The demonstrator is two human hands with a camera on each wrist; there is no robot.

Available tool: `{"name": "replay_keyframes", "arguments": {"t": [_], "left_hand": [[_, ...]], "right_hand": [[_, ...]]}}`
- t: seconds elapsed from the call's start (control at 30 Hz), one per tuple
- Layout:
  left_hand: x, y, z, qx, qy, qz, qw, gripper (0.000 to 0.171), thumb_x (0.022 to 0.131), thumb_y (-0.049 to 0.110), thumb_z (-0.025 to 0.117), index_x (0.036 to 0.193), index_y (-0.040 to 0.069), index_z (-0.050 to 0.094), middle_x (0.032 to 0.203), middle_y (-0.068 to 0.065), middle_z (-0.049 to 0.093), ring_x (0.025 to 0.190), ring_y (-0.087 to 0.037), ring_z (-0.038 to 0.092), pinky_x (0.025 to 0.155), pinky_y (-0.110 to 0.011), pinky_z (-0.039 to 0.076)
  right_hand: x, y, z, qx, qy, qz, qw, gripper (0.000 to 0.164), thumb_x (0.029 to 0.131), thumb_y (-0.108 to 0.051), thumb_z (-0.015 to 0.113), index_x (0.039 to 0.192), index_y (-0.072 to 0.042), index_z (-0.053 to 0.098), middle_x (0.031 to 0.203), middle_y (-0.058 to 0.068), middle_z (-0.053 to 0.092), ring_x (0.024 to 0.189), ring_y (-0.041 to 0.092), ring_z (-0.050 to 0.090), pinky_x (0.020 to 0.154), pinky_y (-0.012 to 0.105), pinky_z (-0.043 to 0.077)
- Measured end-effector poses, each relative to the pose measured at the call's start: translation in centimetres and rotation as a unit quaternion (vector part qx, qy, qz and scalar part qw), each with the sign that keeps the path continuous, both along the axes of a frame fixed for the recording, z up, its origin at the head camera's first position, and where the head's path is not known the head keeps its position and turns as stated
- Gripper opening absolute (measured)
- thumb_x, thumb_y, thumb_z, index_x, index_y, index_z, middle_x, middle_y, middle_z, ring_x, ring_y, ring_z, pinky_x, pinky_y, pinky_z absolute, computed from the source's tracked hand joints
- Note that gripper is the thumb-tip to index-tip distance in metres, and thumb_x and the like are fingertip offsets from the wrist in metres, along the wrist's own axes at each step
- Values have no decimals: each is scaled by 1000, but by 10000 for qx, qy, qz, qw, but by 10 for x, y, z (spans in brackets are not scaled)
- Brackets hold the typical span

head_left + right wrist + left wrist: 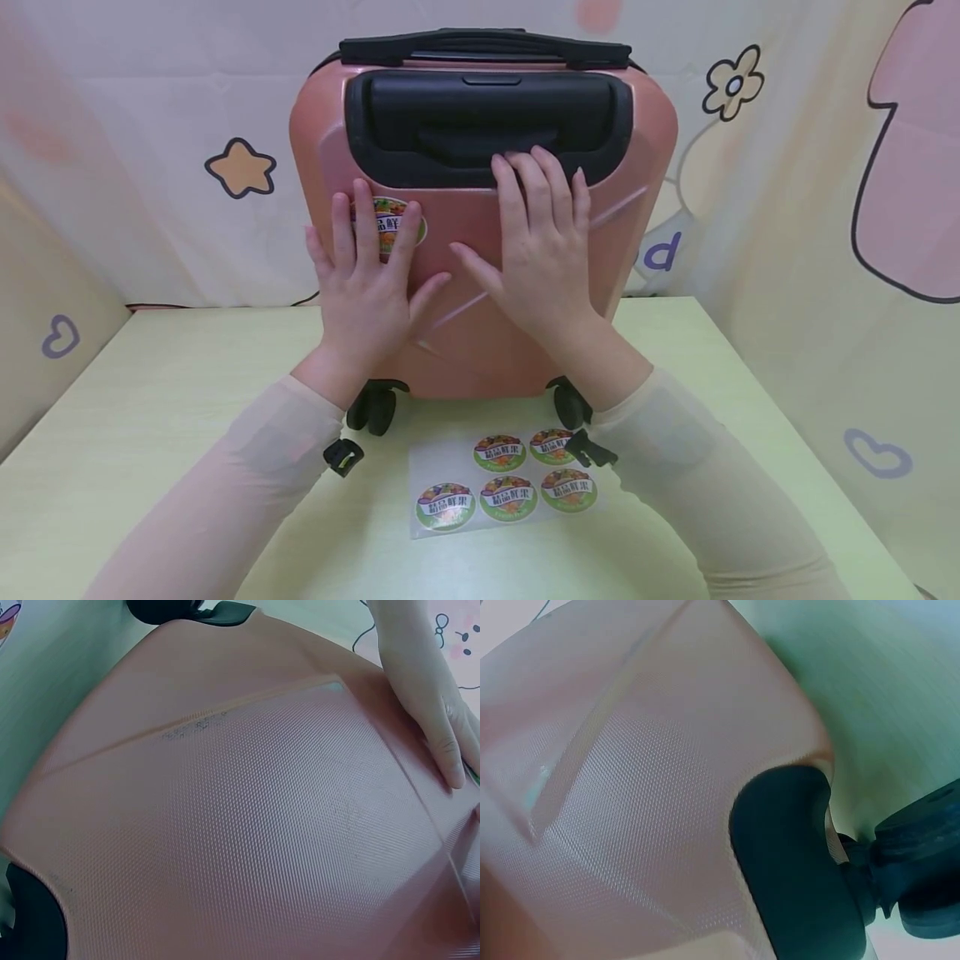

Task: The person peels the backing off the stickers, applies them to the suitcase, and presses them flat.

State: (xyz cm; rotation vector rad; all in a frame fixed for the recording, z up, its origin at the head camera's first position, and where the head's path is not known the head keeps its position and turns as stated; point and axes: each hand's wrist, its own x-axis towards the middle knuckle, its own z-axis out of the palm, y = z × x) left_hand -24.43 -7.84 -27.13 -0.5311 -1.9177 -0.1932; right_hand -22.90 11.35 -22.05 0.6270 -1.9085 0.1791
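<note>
A pink hard-shell suitcase (480, 367) stands upright on the table, its black recessed handle panel (487, 117) facing me. Spread over the upper left of the shell is my left hand (366, 304), fingers straight. Between those fingers shows a round fruit sticker (390, 223) on the shell, partly covered by them. My right hand (546, 258) rests on the shell to the right, fingers extended and their tips at the lower edge of the black panel. The right wrist view shows the left hand (424, 682) at its right edge, against the ribbed shell (225, 825).
A clear sheet (438, 460) with several round fruit stickers lies on the table (187, 400) in front of the suitcase. Black wheels (372, 408) support the suitcase. A patterned cloth (172, 100) hangs behind and at the sides.
</note>
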Motion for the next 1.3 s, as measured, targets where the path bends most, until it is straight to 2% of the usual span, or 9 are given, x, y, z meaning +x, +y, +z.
{"name": "replay_keyframes", "arguments": {"t": [0.27, 0.53, 0.77, 0.87, 1.03, 1.3], "left_hand": [[-2, 1, 0, -33, 43, 2, 10000, 82, 89, 55, 46, 150, 31, -4, 154, -14, 1, 140, -35, 1, 105, -62, 1], [-2, 1, -1, -98, 86, 85, 9999, 78, 89, 55, 45, 149, 36, -3, 154, -13, 1, 139, -35, 2, 105, -62, 1], [-2, 1, -1, -128, 61, 108, 9998, 77, 89, 55, 45, 149, 36, 0, 154, -12, -1, 139, -35, 1, 105, -62, 0], [-1, 2, -1, -225, 98, 149, 9996, 77, 90, 53, 44, 149, 33, -2, 155, -10, -5, 140, -34, 1, 105, -61, 1], [0, 4, -2, -489, 201, 229, 9983, 79, 93, 50, 41, 150, 22, -4, 156, 0, -12, 141, -31, 3, 105, -60, 6], [3, 3, 0, -573, 140, 110, 9982, 79, 94, 47, 41, 149, 15, -7, 155, -1, -10, 141, -30, 3, 107, -57, 6]], "right_hand": [[0, 0, 0, 14, 11, -4, 10000, 74, 86, -53, 53, 136, -2, 38, 135, 18, 39, 130, 32, 28, 111, 47, 5], [-1, 0, -1, -12, 0, 10, 10000, 74, 85, -52, 55, 136, -2, 38, 135, 18, 39, 130, 33, 28, 111, 47, 5], [-1, 0, -1, -11, 17, -10, 10000, 74, 85, -53, 54, 136, -2, 38, 135, 18, 39, 130, 32, 28, 111, 47, 5], [-1, -1, -1, 1, 48, -29, 10000, 74, 86, -53, 53, 136, -2, 38, 135, 18, 39, 130, 32, 28, 111, 47, 6], [-1, -2, -1, 31, 110, -78, 9999, 74, 86, -53, 52, 136, -2, 38, 135, 18, 40, 130, 32, 28, 111, 47, 6], [-1, -1, -1, 41, 83, -114, 9999, 74, 86, -53, 53, 137, -1, 37, 135, 18, 39, 130, 32, 28, 111, 47, 7]]}}
